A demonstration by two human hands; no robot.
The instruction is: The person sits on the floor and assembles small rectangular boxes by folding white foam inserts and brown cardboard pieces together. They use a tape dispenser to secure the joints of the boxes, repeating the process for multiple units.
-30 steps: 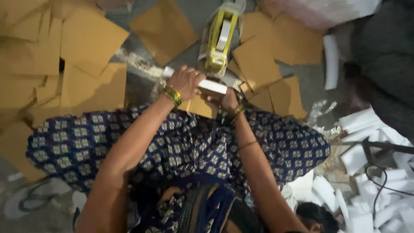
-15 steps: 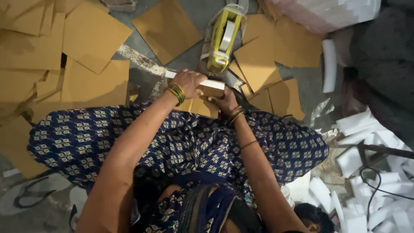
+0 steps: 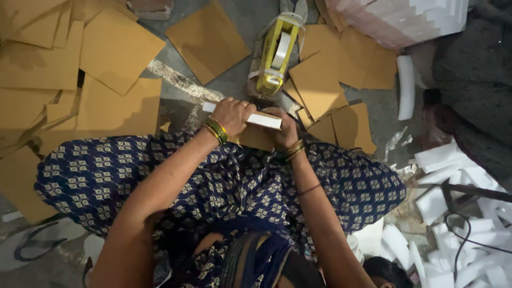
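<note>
My left hand [image 3: 232, 114] rests closed on top of a long white foam bar [image 3: 261, 119] that lies across a brown cardboard piece [image 3: 256, 136] on my lap. At the bar's right end my right hand [image 3: 285, 130] grips the bar and cardboard together. Both wrists wear bangles. A yellow tape dispenser [image 3: 274, 56] with a white tape roll stands on the floor just beyond my hands.
Brown cardboard sheets [image 3: 114, 50] lie scattered over the grey floor to the left and ahead. White foam pieces [image 3: 453, 202] pile up at the right, with a black cable across them. A wrapped bundle of white foam [image 3: 405, 18] sits at the top right.
My hands and the bar have shifted slightly toward me. The dispenser stays where it stood.
</note>
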